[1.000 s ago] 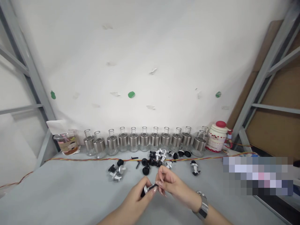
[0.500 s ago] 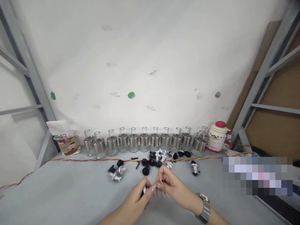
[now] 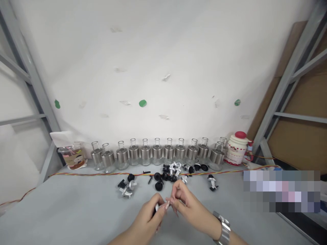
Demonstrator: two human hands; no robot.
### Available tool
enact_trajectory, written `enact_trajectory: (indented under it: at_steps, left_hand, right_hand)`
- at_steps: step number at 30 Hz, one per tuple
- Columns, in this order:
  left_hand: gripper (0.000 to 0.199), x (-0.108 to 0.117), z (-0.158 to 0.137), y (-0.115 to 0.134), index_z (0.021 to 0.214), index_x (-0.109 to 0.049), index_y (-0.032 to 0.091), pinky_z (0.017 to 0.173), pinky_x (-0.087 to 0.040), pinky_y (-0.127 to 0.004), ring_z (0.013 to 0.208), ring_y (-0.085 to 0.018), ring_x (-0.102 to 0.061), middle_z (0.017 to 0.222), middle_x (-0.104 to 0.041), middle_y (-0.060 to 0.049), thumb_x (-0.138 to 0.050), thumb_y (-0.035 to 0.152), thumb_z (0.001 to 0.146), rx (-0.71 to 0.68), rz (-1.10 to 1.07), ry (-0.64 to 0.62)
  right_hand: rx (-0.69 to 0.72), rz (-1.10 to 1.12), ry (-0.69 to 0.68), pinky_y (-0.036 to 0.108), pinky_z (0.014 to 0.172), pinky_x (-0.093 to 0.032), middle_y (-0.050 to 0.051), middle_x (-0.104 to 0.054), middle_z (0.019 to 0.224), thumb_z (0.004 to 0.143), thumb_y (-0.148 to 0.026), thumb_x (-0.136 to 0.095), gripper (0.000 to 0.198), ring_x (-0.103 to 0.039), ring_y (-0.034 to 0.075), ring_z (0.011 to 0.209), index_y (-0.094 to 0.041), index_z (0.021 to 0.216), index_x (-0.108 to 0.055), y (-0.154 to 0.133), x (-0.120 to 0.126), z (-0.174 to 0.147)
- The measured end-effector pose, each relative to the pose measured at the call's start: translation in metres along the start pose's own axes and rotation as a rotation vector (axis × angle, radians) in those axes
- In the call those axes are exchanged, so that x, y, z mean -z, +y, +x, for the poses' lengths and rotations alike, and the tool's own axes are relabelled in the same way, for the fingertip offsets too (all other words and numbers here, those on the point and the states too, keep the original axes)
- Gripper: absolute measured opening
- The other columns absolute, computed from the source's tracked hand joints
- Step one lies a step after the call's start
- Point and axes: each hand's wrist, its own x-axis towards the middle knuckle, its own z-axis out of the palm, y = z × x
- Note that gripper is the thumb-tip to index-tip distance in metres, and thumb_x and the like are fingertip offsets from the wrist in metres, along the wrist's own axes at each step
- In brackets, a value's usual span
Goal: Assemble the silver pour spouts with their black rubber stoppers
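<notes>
My left hand (image 3: 152,216) is closed around a black-and-silver bottle stopper (image 3: 155,209), mostly hidden by the fingers. The fingertips of my right hand (image 3: 187,204) are pinched together and meet those of my left hand. Whatever sits between the right fingertips is too small and covered to make out. Just beyond the hands lies a pile of black and silver stopper parts (image 3: 172,168). A smaller group of such parts (image 3: 125,192) is to the left, and a single black-and-silver stopper (image 3: 212,182) lies to the right.
Several glass bottles with metal sleeves (image 3: 145,151) line the wall. A plastic drink cup (image 3: 74,158) stands at the left, a cream jar with a red lid (image 3: 235,149) at the right. A twisted red-yellow cable (image 3: 102,174) crosses the grey table (image 3: 76,207).
Both hands stay together at nearly the same spot. The right wrist has turned slightly and its fingertips have shifted a little against the left ones.
</notes>
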Motion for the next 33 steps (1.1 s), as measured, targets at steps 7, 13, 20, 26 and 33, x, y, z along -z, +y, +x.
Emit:
enact_trajectory:
  at_steps: [7,13,20,26,33]
  left_hand:
    - [0.021,0.005,-0.006,0.009,0.073,-0.043,0.019,0.052,-0.031,-0.02,0.055,-0.011,-0.04,0.062,-0.043,0.003,-0.037,0.035,0.084,-0.142,0.185,0.063]
    - [0.019,0.005,-0.007,0.006,0.075,-0.039,0.019,0.052,-0.031,-0.02,0.056,-0.011,-0.036,0.064,-0.038,0.003,-0.033,0.034,0.086,-0.192,0.238,0.03]
    - [0.02,0.004,-0.009,0.008,0.078,-0.038,0.019,0.051,-0.031,-0.021,0.055,-0.01,-0.035,0.065,-0.036,0.003,-0.031,0.037,0.086,-0.175,0.193,-0.009]
    - [0.021,0.002,-0.008,0.007,0.078,-0.036,0.02,0.052,-0.031,-0.021,0.054,-0.01,-0.036,0.063,-0.036,0.004,-0.032,0.039,0.085,-0.158,0.166,-0.008]
    - [0.02,0.0,-0.009,0.008,0.079,-0.035,0.02,0.049,-0.029,-0.021,0.051,-0.009,-0.032,0.059,-0.033,0.006,-0.031,0.038,0.086,-0.214,0.171,-0.01]
  right_hand:
    - [0.105,-0.458,-0.011,0.025,0.058,-0.034,-0.002,-0.046,0.067,0.089,-0.031,-0.031,0.016,-0.043,0.013,0.062,-0.022,0.079,-0.04,0.0,-0.001,-0.002]
    - [0.342,-0.782,0.025,0.029,0.062,-0.034,0.002,-0.05,0.069,0.088,-0.022,-0.029,0.018,-0.044,0.017,0.066,-0.021,0.077,-0.043,0.002,-0.003,-0.004]
    - [0.462,-0.818,0.069,0.03,0.061,-0.035,0.003,-0.052,0.068,0.088,-0.022,-0.032,0.014,-0.044,0.017,0.063,-0.02,0.083,-0.044,0.006,-0.003,-0.004]
    - [0.547,-0.861,0.12,0.031,0.061,-0.037,0.005,-0.056,0.071,0.087,-0.016,-0.033,0.014,-0.047,0.017,0.064,-0.02,0.092,-0.045,0.015,-0.006,-0.005]
    - [0.649,-0.782,0.258,0.027,0.056,-0.039,0.002,-0.056,0.066,0.09,-0.022,-0.03,0.015,-0.047,0.015,0.058,-0.02,0.093,-0.045,0.017,-0.009,-0.007]
